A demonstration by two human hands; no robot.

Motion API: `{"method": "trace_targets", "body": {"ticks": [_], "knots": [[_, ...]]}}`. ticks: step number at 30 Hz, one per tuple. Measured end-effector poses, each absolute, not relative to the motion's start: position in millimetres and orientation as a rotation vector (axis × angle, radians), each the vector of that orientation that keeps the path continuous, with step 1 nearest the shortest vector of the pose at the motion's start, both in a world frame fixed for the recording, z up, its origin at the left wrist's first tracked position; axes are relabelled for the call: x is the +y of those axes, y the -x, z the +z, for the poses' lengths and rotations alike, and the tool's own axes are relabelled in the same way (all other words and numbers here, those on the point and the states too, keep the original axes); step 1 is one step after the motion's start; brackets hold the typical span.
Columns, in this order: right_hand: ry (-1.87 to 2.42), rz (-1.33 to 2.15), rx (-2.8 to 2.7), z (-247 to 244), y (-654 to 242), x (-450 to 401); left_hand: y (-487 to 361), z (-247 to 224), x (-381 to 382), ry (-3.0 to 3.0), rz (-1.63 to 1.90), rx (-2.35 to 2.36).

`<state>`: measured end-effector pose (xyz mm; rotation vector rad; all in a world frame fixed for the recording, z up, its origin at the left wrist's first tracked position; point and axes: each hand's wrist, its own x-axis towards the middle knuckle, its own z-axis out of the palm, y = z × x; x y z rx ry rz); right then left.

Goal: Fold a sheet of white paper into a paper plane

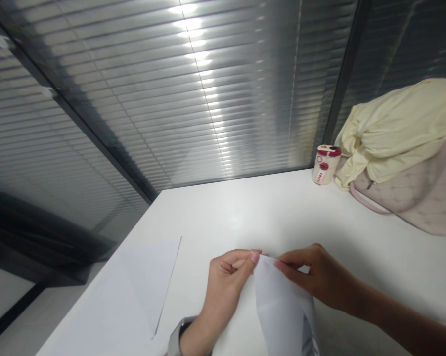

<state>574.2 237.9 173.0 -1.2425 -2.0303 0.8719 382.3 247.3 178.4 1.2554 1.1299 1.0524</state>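
Observation:
A sheet of white paper (282, 306) hangs between my hands near the bottom middle of the view, its lower part running out of the frame. My left hand (228, 279) pinches its upper left corner between thumb and fingers. At the top right edge of the same sheet, my right hand (315, 274) has thumb and forefinger closed on the paper. The sheet curves down on its right side, where something grey and patterned shows at its lower edge; I cannot make out what it is.
More white paper (134, 291) lies flat on the white table (238, 212) at the left, with a thin dark line along its right edge. A cream and red can-shaped cup (326, 165) stands at the back right, beside a pink bag (419, 198) under a pale yellow cloth (404, 123). Blinds (215, 99) rise behind.

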Motion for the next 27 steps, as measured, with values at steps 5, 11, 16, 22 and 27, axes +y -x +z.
{"method": "trace_targets", "body": {"ticks": [5, 11, 16, 22, 27], "knots": [[1.231, 0.86, -2.038, 172.4, -574.7, 238.3, -382.3, 177.0, 247.9, -1.254, 1.045, 1.125], [1.235, 0.871, -2.035, 171.6, -575.3, 238.4, -382.4, 176.4, 248.1, -1.247, 1.034, 1.105], [1.232, 0.885, -2.045, 173.2, -575.8, 237.0, -382.8, 178.2, 248.3, -1.261, 1.02, 1.1], [1.227, 0.907, -2.023, 172.6, -576.8, 238.6, -381.7, 177.6, 248.4, -1.261, 1.01, 1.099], [1.198, 1.025, -1.983, 172.6, -576.6, 242.3, -382.4, 179.0, 250.4, -1.219, 1.019, 1.077]]}}
